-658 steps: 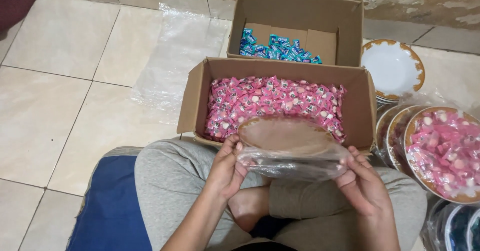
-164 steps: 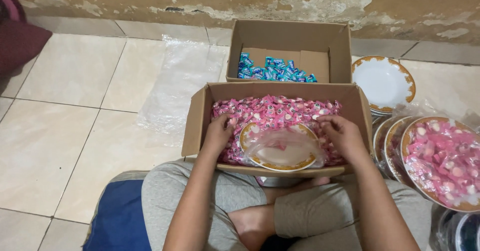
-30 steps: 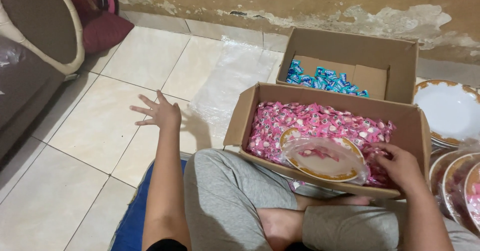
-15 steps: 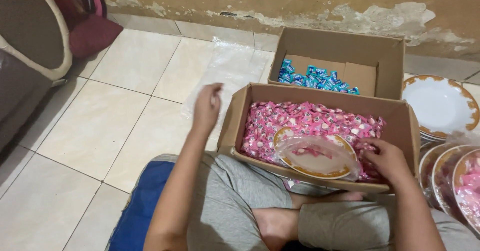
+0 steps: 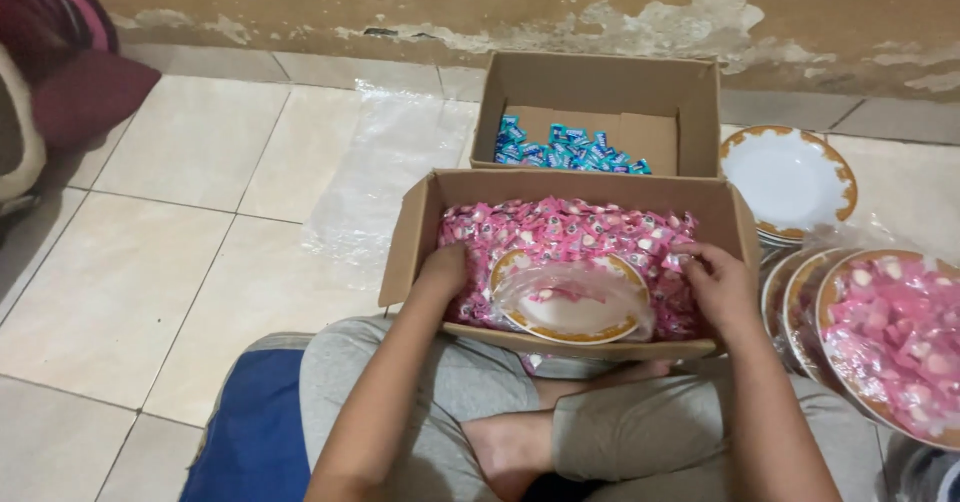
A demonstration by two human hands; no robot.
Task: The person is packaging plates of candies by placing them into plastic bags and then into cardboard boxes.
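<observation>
Two hands worked inside the near cardboard box [image 5: 410,247]; between them lay a white plate with a gold rim [image 5: 566,300], sleeved in a thin clear plastic bag [image 5: 590,284] and resting tilted on the heap of pink wrapped candies [image 5: 570,232]. That plate looked stiff, fairly heavy for its size and breakable, so it would want a hold at the rim on both sides rather than by the bag alone; the film was soft, loose and probably slippery, and would likely slide over the glaze if pinched by itself. A few pink candies already sat inside the bag on the plate; they seemed light and loose, easy to scoop but quick to spill.

Left hand [image 5: 443,267] was just to the left of the plate, fingers curled down into the candies; whether it gripped any could not be told, since the fingertips were buried. Right hand [image 5: 722,284] was just to the right of the plate, fingers bent and half closed over candies near the bag's edge; a firm grasp could not be confirmed.

Beyond both hands stood a second box [image 5: 700,102] with blue wrapped candies [image 5: 565,150]; further right of the right hand sat a stack of empty gold-rimmed plates [image 5: 790,177] and bagged plates filled with pink candies [image 5: 890,332].
</observation>
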